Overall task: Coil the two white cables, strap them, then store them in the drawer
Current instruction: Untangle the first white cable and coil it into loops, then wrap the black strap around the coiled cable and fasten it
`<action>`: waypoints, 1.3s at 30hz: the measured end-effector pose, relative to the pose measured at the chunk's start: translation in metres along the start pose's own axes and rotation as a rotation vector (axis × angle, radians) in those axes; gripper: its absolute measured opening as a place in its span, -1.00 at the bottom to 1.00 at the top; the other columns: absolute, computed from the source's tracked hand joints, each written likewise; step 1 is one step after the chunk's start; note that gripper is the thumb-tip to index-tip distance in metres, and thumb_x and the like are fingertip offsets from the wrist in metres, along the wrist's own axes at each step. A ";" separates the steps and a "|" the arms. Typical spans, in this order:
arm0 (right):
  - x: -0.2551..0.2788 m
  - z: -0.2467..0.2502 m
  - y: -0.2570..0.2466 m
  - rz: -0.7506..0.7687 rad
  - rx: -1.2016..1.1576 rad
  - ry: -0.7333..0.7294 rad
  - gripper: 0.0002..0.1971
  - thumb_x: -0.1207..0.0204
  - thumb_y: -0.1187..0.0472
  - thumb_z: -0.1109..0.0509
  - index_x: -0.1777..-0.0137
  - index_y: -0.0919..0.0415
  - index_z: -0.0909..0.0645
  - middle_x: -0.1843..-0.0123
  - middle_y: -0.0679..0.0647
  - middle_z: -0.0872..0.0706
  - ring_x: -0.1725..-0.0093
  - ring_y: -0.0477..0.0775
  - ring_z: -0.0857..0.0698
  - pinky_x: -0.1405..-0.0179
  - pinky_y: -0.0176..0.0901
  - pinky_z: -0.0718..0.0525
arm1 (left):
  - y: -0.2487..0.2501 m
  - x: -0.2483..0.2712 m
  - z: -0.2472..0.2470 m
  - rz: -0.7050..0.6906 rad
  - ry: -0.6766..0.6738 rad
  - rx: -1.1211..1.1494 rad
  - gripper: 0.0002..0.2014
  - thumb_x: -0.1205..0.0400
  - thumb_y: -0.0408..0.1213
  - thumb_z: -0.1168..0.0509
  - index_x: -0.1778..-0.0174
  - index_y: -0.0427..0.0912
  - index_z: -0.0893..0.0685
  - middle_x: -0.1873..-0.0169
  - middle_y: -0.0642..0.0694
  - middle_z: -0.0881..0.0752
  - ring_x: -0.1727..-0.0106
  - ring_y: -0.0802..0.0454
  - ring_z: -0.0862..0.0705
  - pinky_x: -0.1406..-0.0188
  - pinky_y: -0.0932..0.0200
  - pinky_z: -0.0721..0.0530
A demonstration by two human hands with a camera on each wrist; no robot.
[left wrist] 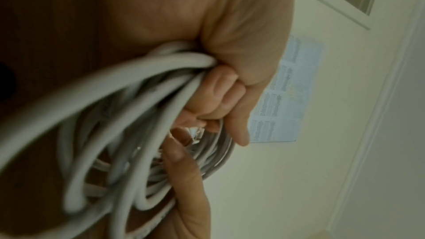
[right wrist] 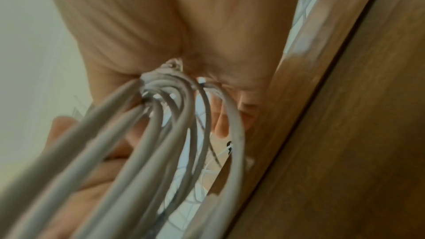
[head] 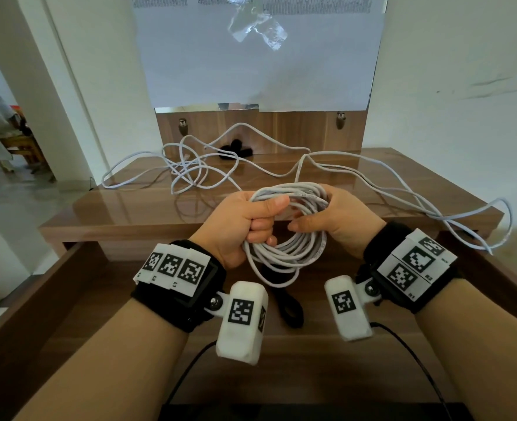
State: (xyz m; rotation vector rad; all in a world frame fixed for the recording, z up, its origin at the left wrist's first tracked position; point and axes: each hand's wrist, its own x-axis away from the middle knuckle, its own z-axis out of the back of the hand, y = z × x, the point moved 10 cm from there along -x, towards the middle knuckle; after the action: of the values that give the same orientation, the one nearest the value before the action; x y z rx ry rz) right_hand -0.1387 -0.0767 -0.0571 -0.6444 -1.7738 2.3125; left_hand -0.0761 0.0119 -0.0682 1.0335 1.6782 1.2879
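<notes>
In the head view, a coiled white cable (head: 293, 241) hangs between both hands above the open wooden drawer (head: 78, 268). My left hand (head: 269, 220) grips the coil's left side, fingers curled round the bundle and thumb over it. My right hand (head: 314, 212) holds the coil's upper right side. The left wrist view shows my left hand's fingers (left wrist: 220, 94) wrapped round the strands (left wrist: 128, 115), with a clear plug (left wrist: 195, 134) nearby. In the right wrist view the strands (right wrist: 184, 124) run out of my right palm (right wrist: 184, 43). A second white cable (head: 190, 168) sprawls loose over the tabletop.
The loose cable trails across the glossy wooden tabletop (head: 129, 208) and droops over its right edge (head: 494, 226). Black straps (head: 236, 148) lie at the back of the tabletop. Another black strap (head: 290, 308) lies in the drawer under the coil. A white wall stands behind.
</notes>
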 end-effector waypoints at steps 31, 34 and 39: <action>0.008 0.019 0.040 -0.383 0.171 0.017 -0.62 -0.69 0.03 -0.22 0.00 0.36 -0.70 0.11 0.33 -0.81 0.22 0.21 -0.77 0.11 0.09 -0.76 | 0.001 -0.005 0.055 0.100 0.190 0.039 -0.69 -0.70 -0.14 -0.26 0.27 -0.28 -0.59 0.67 0.09 -0.30 0.73 0.22 -0.24 0.48 0.29 -0.44; 0.016 -0.002 0.074 -0.556 0.408 -0.224 -0.79 -0.63 0.20 -0.34 -0.01 0.34 -0.73 0.17 0.26 -0.83 0.31 0.12 -0.77 0.24 -0.07 -0.76 | -0.002 -0.003 0.066 0.137 0.241 -0.090 -0.73 -0.70 -0.18 -0.31 0.24 -0.29 -0.60 0.64 0.06 -0.32 0.71 0.20 -0.24 0.52 0.30 -0.42; 0.022 -0.022 0.108 -0.652 0.507 -0.365 -0.89 -0.50 0.27 -0.49 0.00 0.22 -0.74 0.22 0.19 -0.82 0.38 0.05 -0.76 0.35 -0.14 -0.74 | 0.000 0.001 0.069 0.175 0.215 -0.171 -0.76 -0.68 -0.21 -0.32 0.23 -0.29 -0.63 0.58 0.03 -0.32 0.71 0.20 -0.26 0.47 0.27 -0.43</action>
State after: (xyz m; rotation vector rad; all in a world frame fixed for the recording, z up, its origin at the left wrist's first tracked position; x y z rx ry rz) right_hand -0.1349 -0.0799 -0.1699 0.4016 -1.1513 2.3092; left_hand -0.0130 0.0373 -0.0820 0.9845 1.6270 1.6768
